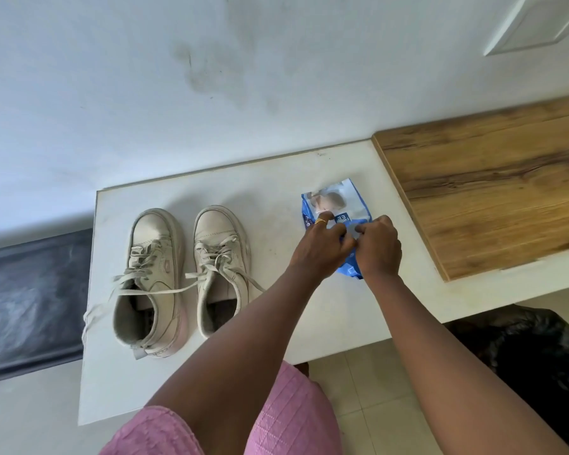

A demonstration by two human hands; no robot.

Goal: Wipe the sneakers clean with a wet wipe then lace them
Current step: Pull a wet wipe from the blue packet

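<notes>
Two beige sneakers stand side by side on the white table [243, 339], toes pointing away from me: the left sneaker [153, 280] and the right sneaker [219, 257]. Their laces hang loose and untied, one trailing over the table's left edge. To their right lies a blue and white wet wipe pack [337, 205]. My left hand [319, 247], with a gold ring, and my right hand [380, 246] meet over the pack's near half, fingers curled and pinching at its top. The pack's near end is hidden under my hands.
A wooden board [490, 192] lies on the table's right part, beside the pack. A black bag [539, 362] sits on the tiled floor under the table at right. A dark bench or ledge [30, 307] is at left. The white wall stands just behind the table.
</notes>
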